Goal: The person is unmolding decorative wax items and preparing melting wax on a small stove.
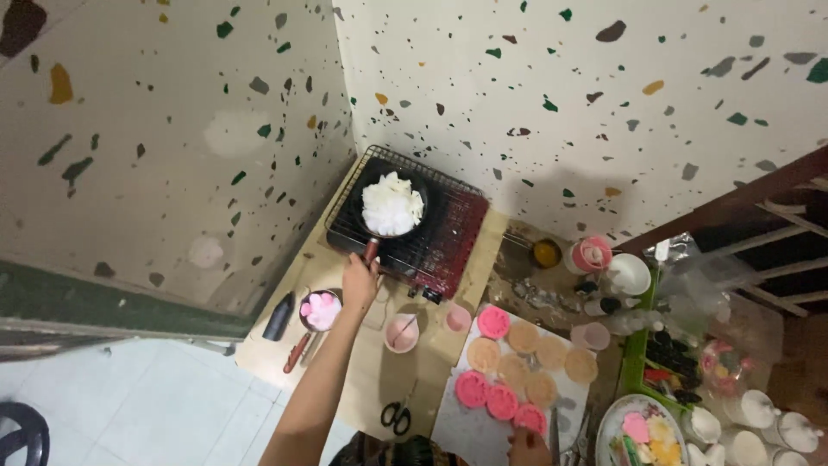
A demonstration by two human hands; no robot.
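A small black pan heaped with white chunks sits on a wire rack over a dark portable stove in the corner of speckled walls. My left hand reaches forward and grips the pan's reddish handle. My right hand is at the bottom edge, resting by a pink round mould on a white sheet. Only part of that hand shows, so its fingers cannot be read.
A second small pan with pink pieces, a black bottle, a pink cup and scissors lie on the wooden board. Several pink and tan discs cover the sheet. A plate of coloured shapes, white cups and a green tray crowd the right.
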